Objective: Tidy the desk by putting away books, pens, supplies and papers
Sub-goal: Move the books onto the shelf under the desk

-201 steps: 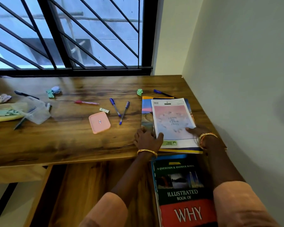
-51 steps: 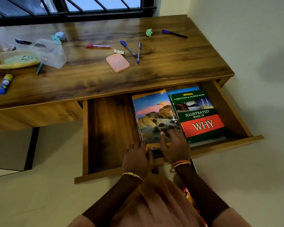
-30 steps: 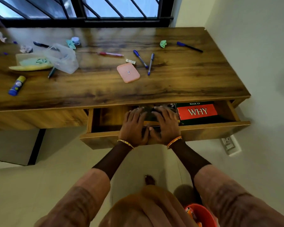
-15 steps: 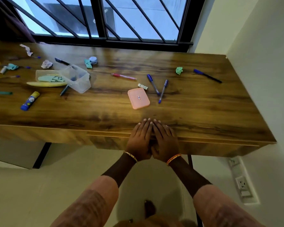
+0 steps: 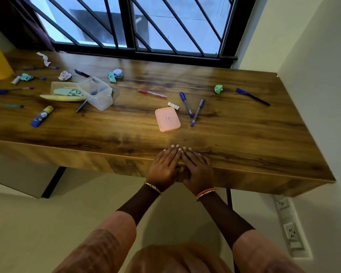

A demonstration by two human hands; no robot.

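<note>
Two flat hands at the desk's front edge

The left hand (image 5: 164,166) and right hand (image 5: 197,168) press the desk (image 5: 244,138), fingers straight, side by side.

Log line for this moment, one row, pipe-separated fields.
drawer front: flush, closed | left hand: flat on desk edge | right hand: flat beside it | pens, pink lid, glue stick: on desk
</note>
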